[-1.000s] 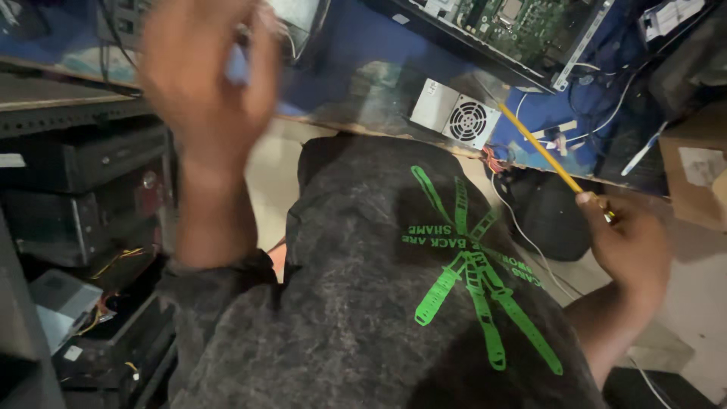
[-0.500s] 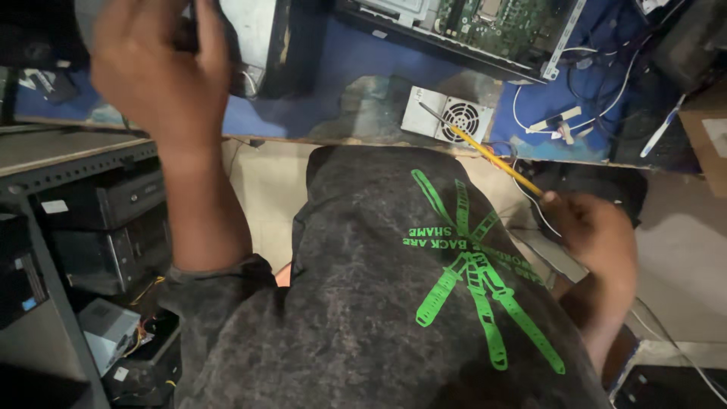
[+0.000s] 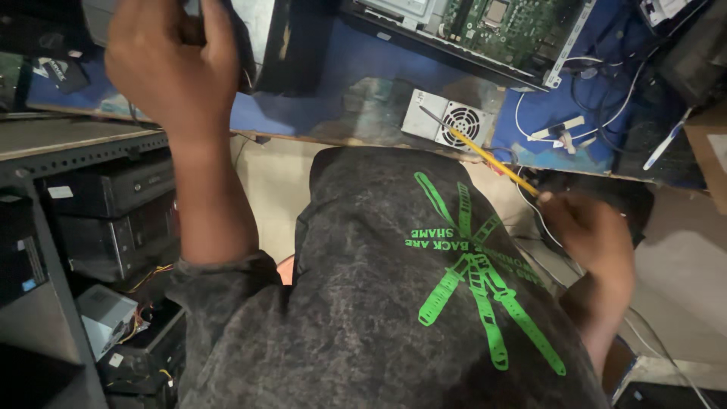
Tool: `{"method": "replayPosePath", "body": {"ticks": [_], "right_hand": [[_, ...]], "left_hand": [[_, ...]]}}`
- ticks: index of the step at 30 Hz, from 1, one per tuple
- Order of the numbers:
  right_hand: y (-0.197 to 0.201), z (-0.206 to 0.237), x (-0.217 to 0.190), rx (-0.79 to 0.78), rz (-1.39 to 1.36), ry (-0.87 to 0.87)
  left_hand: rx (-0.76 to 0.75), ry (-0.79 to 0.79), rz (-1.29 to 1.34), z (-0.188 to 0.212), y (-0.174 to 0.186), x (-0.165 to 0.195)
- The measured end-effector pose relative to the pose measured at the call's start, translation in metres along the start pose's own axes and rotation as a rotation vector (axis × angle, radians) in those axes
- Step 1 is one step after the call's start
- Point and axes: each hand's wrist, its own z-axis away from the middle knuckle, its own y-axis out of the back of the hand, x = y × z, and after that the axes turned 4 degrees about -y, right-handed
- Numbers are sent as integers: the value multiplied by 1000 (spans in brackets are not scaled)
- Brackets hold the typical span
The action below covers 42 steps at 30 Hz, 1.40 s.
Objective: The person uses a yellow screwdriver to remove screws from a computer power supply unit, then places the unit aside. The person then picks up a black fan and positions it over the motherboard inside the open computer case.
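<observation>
My left hand (image 3: pixel 170 64) is raised at the upper left, fingers curled around the edge of a dark metal computer case (image 3: pixel 261 45) on the blue-topped bench (image 3: pixel 341 83). My right hand (image 3: pixel 594 231) sits low at the right, closed on a yellow-handled screwdriver (image 3: pixel 485 155) whose metal tip points up-left toward a small white power supply with a round fan grille (image 3: pixel 447 121). My dark grey shirt with a green print (image 3: pixel 424 303) fills the lower middle of the head view.
An open case with a green circuit board (image 3: pixel 500 26) lies at the top. White and black cables (image 3: pixel 575 91) trail on the bench's right part. Shelves at the left hold several black computer cases (image 3: pixel 106 220). A cardboard box (image 3: pixel 708 151) stands at the right edge.
The view has shifted, so the bench and fan unit sit more central. My left hand has moved up onto the dark case. My right hand with the screwdriver has come left and inward.
</observation>
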Motion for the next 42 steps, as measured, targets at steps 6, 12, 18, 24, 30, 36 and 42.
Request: {"method": "replayPosePath", "body": {"ticks": [6,12,18,24,30,36,42], "right_hand": [[-6,-11,24,23,-27,171],[4,-13,42,-93,-60,51],[21,-6,66,-15,-156,41],[11,-18,105,-102,-307,61],[-7,-24,134,-122,-464,104],[-17,-17,147,-155,-556,122],[-16,-10,161,-205,-527,224]], "left_hand": [[-20,-22,-113,6,-7,-8],[-45,-169,-215,10,-7,-23],[-81,43,152,15,10,18],[-361,523,1039,65,-34,123],[-555,703,1403,104,-77,181],[-607,612,1390,107,-92,176],[-548,363,1242,105,-95,172]]}}
